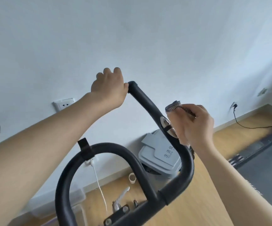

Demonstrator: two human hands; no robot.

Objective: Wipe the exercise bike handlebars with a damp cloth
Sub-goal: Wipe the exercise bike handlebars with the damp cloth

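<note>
Against the upright right-hand arm of the black foam-padded tubular handlebars [148, 102], the right hand [197, 126] held a small grey mesh-patterned cloth [172, 106]. Its fingers were curled tight round the bunched fabric, pressing it to the tube just beside an oval silver metal sensor plate [165, 123]. Part of the cloth stuck out above the knuckles. The left hand [109, 88] sat at the very tip of the same arm, its thumb side touching the end cap. Its fingers were curled together, but whether they gripped anything could not be told.

The wiping of this arm appeared to be under way, about midway along the tube. The next move would likely call for sliding the cloth up toward the tip, with steady pressure and a turn of the wrist to reach the far side of the tube. The left hand would have to give way there. The low curved loop and the crossbar looked as yet unwiped, though no wetness showed either way.

By count there were two hands, one cloth, one set of handlebars and one sensor plate in sight. One black strap [85, 150] wrapped the loop. One grey lidded plastic bin [158, 154] stood on the wooden floor, with one cardboard tube [132, 177] close by. One white wall socket [64, 104] showed clearly.
</note>
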